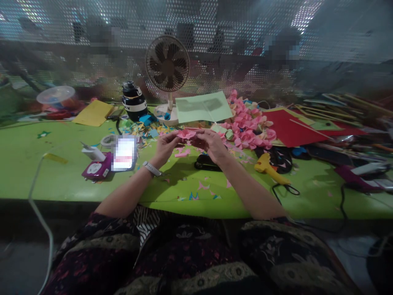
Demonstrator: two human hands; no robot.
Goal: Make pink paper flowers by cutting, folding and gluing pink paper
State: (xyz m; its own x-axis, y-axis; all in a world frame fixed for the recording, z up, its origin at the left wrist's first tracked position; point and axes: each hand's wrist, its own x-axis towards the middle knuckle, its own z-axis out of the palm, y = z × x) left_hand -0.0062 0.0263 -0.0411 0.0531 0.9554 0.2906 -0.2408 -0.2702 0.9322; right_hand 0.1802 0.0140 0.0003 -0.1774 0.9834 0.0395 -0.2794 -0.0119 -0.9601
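A pink paper flower (186, 134) is held up between my two hands, over the middle of the green table (172, 190). My left hand (167, 144) pinches its left side between thumb and fingers. On the other side, my right hand (211, 143) grips the flower's right edge; part of these fingers is hidden. Just below my right hand lies a black stapler-like tool (206, 162). A heap of pink paper flowers (250, 123) spreads to the right of my hands. Small paper scraps (202, 186) are scattered beneath and in front of them.
Behind stand a fan (168, 63), a dark bottle (134, 102) and a pale green sheet (204, 107). At left are a lit phone (123, 153) and a purple power socket (96, 167). A yellow glue gun (272, 169) with a cord and red paper (296, 127) lie at right.
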